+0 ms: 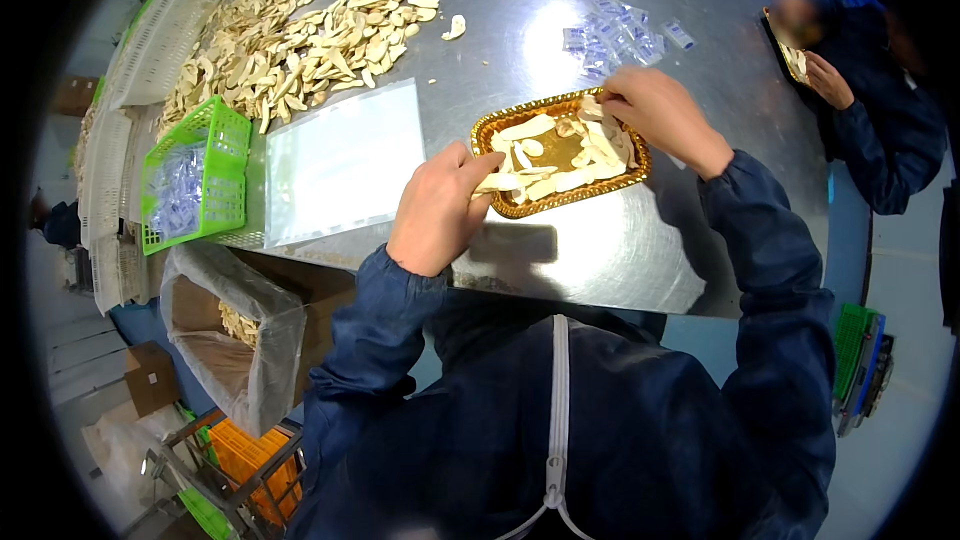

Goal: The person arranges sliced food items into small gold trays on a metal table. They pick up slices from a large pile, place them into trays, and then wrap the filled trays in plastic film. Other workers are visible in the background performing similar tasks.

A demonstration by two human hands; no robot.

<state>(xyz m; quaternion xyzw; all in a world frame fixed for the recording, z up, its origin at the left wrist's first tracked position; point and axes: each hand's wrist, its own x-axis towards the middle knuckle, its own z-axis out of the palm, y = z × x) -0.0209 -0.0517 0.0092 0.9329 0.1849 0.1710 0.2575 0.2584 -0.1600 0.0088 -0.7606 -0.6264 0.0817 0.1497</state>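
Note:
A gold-coloured tray with a beaded rim lies tilted on the steel table, dried mushroom slices arranged around its inside. My left hand is at the tray's left end, thumb and fingers closed on a mushroom slice. Over the right end, my right hand touches slices near the far rim; its fingertips are partly hidden, so whether it grips one is unclear. Left of the tray lies a clear plastic bag, flat on the table. A large pile of dried slices spreads beyond it.
A green basket of small packets stands at the table's left edge; more packets lie behind the tray. Below left is a plastic-lined box. White crates line the left. A co-worker holds another tray at far right.

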